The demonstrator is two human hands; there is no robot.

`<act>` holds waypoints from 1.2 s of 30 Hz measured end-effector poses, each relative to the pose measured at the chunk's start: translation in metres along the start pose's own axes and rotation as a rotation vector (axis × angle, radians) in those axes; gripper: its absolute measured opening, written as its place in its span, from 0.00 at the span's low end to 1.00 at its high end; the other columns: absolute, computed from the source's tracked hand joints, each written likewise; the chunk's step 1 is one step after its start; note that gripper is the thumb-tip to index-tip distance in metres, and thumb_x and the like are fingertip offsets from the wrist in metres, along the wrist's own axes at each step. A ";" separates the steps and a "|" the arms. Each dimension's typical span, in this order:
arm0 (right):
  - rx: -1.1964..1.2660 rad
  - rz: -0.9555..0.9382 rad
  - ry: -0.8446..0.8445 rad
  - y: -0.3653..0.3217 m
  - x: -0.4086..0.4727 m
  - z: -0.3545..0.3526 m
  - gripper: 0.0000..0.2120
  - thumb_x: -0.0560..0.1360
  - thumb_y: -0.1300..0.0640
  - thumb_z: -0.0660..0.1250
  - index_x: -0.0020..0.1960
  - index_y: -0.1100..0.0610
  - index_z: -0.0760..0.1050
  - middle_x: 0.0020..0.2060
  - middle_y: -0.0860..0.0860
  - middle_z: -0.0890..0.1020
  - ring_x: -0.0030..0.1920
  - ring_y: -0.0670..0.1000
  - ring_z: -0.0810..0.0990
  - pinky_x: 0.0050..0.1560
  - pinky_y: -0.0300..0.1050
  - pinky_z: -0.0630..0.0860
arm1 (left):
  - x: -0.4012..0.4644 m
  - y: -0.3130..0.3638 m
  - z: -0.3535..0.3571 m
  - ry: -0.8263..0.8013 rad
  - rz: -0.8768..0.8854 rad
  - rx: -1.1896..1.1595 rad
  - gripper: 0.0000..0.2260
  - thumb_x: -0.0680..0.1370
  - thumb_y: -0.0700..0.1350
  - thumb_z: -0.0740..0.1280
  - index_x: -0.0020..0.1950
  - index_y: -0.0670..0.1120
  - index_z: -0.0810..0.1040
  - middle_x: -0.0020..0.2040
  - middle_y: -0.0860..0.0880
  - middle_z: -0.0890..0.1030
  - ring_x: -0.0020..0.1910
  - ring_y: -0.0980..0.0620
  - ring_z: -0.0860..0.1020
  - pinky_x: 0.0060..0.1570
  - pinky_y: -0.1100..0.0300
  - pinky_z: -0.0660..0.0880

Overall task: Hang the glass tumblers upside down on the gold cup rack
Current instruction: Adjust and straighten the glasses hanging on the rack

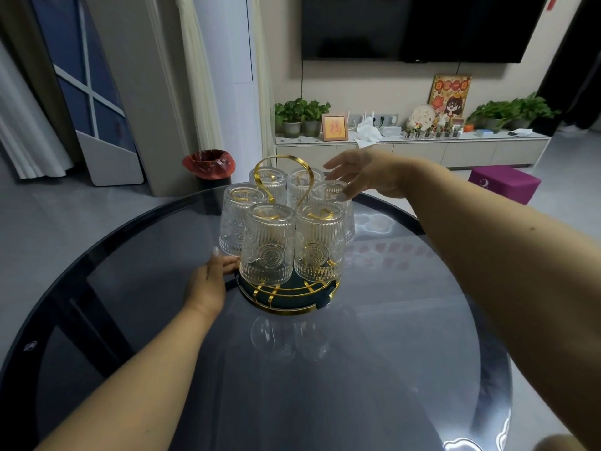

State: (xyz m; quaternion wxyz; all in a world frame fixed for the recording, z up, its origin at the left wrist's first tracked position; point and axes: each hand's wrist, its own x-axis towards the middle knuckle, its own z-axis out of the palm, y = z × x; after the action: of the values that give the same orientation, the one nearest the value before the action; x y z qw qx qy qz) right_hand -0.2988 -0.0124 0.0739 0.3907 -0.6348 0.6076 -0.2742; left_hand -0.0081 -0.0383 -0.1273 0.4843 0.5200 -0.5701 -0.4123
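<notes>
Six tumblers (pixel 266 245) hang inverted (rack (pixel 289 296) full); both hands' fingers (pixel 335 167) open

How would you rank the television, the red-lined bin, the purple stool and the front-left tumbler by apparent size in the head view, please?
1. Television, largest though cropped.
2. Front-left tumbler, enlarged by nearness.
3 and 4. Purple stool and red-lined bin look alike; the rack hides part of the bin, so I will not rank them.

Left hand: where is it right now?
In the head view, the left hand rests on the glass table, its fingers at the left edge of the rack's base, just below the left tumbler.
</notes>
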 end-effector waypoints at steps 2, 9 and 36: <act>-0.020 -0.014 -0.003 0.001 0.000 0.001 0.31 0.67 0.75 0.70 0.67 0.58 0.69 0.57 0.52 0.78 0.55 0.50 0.76 0.48 0.37 0.73 | 0.000 0.001 0.000 -0.004 -0.008 -0.017 0.21 0.82 0.58 0.47 0.44 0.56 0.78 0.52 0.45 0.82 0.56 0.47 0.77 0.56 0.55 0.65; -0.085 -0.044 0.006 0.006 0.004 0.001 0.32 0.65 0.73 0.73 0.65 0.56 0.70 0.58 0.51 0.78 0.63 0.55 0.74 0.63 0.48 0.72 | 0.000 0.001 -0.001 -0.008 -0.010 -0.018 0.22 0.81 0.60 0.47 0.45 0.55 0.78 0.50 0.47 0.82 0.58 0.46 0.78 0.56 0.55 0.65; 0.066 -0.068 0.064 0.028 -0.002 -0.007 0.30 0.66 0.74 0.72 0.64 0.59 0.67 0.54 0.52 0.77 0.52 0.51 0.78 0.45 0.34 0.78 | -0.001 0.002 -0.001 -0.016 -0.017 0.003 0.21 0.81 0.59 0.46 0.46 0.56 0.77 0.52 0.49 0.80 0.58 0.48 0.76 0.57 0.56 0.63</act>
State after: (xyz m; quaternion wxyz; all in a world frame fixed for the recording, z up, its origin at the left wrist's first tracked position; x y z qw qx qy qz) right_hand -0.3209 -0.0103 0.0545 0.3823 -0.6328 0.5883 -0.3275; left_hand -0.0073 -0.0367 -0.1248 0.4753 0.5222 -0.5704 -0.4196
